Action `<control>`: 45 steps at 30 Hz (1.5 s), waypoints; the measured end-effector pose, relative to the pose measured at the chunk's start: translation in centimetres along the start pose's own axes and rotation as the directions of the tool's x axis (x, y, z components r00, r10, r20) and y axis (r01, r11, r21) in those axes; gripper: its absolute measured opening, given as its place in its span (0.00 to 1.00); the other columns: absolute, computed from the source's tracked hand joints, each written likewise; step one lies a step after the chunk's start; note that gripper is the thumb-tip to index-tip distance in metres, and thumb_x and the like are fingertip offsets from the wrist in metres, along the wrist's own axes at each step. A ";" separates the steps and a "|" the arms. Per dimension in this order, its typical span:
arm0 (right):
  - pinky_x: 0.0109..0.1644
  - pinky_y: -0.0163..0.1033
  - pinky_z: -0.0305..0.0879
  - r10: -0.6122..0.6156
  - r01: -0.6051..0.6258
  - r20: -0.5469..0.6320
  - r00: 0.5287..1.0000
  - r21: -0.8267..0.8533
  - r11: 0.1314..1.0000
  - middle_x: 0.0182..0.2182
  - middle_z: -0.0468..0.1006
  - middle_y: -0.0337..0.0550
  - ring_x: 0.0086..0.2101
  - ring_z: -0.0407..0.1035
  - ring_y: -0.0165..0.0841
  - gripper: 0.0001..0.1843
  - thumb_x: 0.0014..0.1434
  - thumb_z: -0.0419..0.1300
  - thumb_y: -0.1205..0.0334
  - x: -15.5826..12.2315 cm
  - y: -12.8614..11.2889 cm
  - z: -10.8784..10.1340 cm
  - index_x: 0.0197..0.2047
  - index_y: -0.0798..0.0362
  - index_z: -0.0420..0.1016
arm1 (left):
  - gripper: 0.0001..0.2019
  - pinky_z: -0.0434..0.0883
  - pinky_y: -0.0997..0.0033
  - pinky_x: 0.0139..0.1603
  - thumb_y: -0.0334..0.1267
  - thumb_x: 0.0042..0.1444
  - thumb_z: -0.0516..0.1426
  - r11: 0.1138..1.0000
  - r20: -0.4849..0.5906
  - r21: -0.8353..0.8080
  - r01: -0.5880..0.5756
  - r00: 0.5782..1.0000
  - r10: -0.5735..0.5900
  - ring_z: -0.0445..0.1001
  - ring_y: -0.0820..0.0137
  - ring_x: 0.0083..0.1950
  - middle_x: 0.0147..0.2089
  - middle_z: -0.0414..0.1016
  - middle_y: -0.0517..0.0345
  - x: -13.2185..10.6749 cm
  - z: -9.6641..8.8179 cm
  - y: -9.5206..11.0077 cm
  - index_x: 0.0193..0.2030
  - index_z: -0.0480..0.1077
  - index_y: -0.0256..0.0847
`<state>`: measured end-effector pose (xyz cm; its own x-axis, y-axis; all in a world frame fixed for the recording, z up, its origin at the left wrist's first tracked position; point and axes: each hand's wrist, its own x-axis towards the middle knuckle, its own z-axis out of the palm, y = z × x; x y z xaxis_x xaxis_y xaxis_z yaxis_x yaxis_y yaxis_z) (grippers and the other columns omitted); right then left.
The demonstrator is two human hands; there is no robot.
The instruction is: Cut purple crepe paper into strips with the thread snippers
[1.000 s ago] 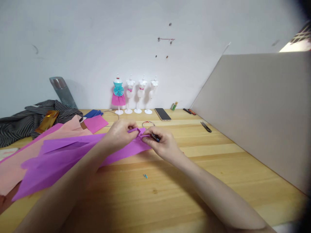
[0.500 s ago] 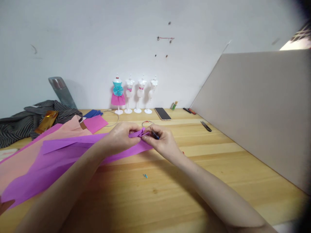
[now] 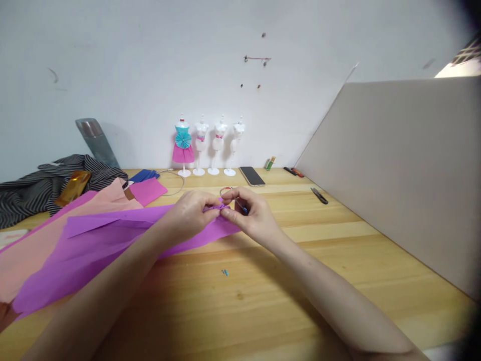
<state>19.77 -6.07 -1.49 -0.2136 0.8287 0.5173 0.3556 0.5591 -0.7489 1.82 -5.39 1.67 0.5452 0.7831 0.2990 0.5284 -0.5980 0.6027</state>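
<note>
My left hand (image 3: 191, 213) pinches a narrow gathered piece of purple paper or cloth (image 3: 221, 206) between thumb and fingers. Right against it, my right hand (image 3: 251, 213) grips the other side of that piece with its fingertips. A small dark-blue tool (image 3: 243, 206) is tucked inside the right hand; its kind is mostly hidden by the fingers. Under the left forearm and both hands spreads a large purple sheet (image 3: 101, 240). A thin ring-like loop with a red part (image 3: 226, 189) lies just behind the fingertips.
Several white mini dress forms stand along the wall, one dressed in a turquoise top and pink skirt (image 3: 183, 153). A phone (image 3: 251, 176), a small green bottle (image 3: 270, 163) and black snips (image 3: 319, 195) lie rightward. Peach sheets (image 3: 41, 250), striped cloth (image 3: 22, 185) and a tilted bottle (image 3: 96, 143) are left.
The fingertips of both hands have drawn closer together on the purple piece, which now shows less between them. The purple sheet has shifted slightly to the right.
</note>
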 end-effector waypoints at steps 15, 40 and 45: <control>0.31 0.37 0.56 0.060 -0.061 0.014 0.998 0.193 0.979 0.21 0.68 0.37 0.25 0.60 0.29 0.08 0.52 0.61 0.58 0.2 0.1 0.4 0.26 0.53 0.71 | 0.12 0.51 0.71 0.27 0.40 0.53 0.52 0.984 -0.033 0.099 0.150 0.989 -0.147 0.58 0.75 0.26 0.21 0.59 0.64 0.0 -0.1 0.6 0.21 0.63 0.38; 0.30 0.36 0.56 0.257 -0.206 -0.115 0.959 0.337 0.919 0.22 0.66 0.36 0.24 0.58 0.28 0.11 0.49 0.63 0.55 0.5 1.6 1.5 0.25 0.52 0.69 | 0.10 0.50 0.70 0.25 0.40 0.51 0.54 0.944 0.118 0.231 0.235 0.956 -0.267 0.59 0.73 0.23 0.20 0.63 0.63 -0.5 -3.4 -0.7 0.23 0.68 0.39; 0.30 0.35 0.57 0.293 -0.229 -0.114 0.949 0.386 0.894 0.22 0.68 0.37 0.25 0.60 0.28 0.12 0.47 0.65 0.53 0.6 1.9 1.4 0.26 0.52 0.69 | 0.10 0.51 0.72 0.23 0.40 0.50 0.56 0.960 0.139 0.144 0.240 0.956 -0.259 0.58 0.74 0.23 0.20 0.61 0.64 -0.4 -4.3 -1.5 0.22 0.68 0.39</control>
<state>19.00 -4.46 -3.16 0.0048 0.9478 0.3189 0.0158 0.3188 -0.9477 -1.99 -4.08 3.86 0.4743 0.8800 0.0270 0.7317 -0.4111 0.5437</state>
